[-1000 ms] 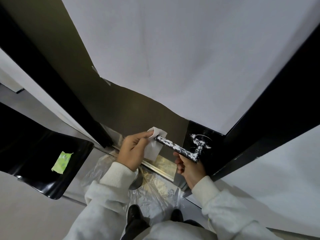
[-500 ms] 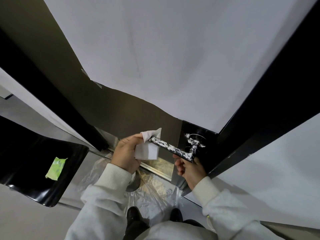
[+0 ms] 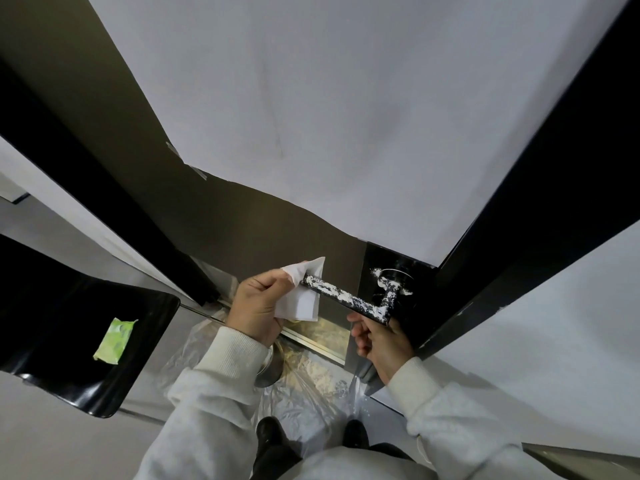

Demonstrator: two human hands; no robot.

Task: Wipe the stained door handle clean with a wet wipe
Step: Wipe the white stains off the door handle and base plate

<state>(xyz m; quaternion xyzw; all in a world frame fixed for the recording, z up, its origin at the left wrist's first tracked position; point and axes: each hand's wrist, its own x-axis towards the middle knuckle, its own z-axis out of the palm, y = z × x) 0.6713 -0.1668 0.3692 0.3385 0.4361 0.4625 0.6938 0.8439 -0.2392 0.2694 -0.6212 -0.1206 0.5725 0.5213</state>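
Since 0.5 s ago, left hand [image 3: 254,306] has brought the wipe [image 3: 300,299], pinched in its fingers, onto the handle [image 3: 343,298] tip. Right hand [image 3: 381,344], fingers curled, steadies the handle's elbow from below. White stains remain; wiping just starting.

Both arms are in a pale grey, kinda fuzzy sweatshirt with ribbed cuffs sitting snug right behind the left hand [image 3: 258,306] and right hand [image 3: 384,344], and below the hands you can see dark trousers [image 3: 277,459] and black shoes [image 3: 268,432].
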